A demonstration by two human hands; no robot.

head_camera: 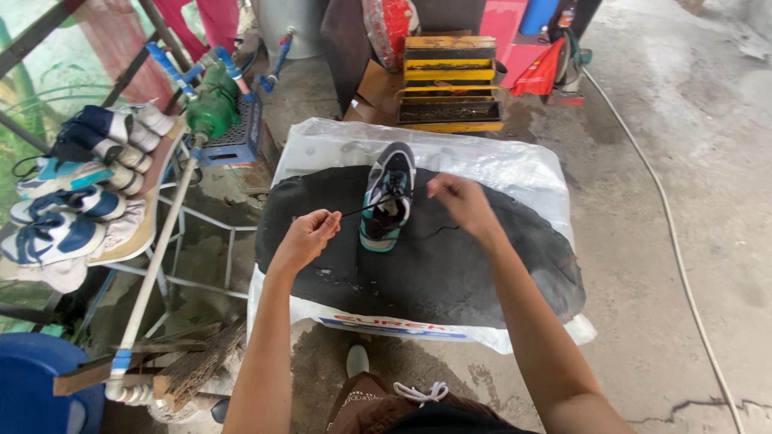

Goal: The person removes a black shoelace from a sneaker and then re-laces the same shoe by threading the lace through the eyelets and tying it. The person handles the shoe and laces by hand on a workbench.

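Note:
A grey, black and teal sneaker (pixel 388 196) stands upright on a black mat (pixel 450 273) laid over a white plastic sheet (pixel 482 161). My left hand (pixel 306 237) is left of the shoe, fingers pinched on the end of a black shoelace (pixel 362 209) that runs taut to the shoe's eyelets. My right hand (pixel 462 202) is just right of the shoe with fingers closed, pinching another part of the lace; a loose bit of lace (pixel 438 233) lies on the mat below it.
Several blue-and-white sneakers (pixel 68 193) are piled on a chair at the left. A green pump (pixel 213 104) with blue-taped pipes, a yellow open toolbox (pixel 450 80), a white hose (pixel 675 241), a blue bucket (pixel 36 386) and a long pole (pixel 157 265) surround the mat.

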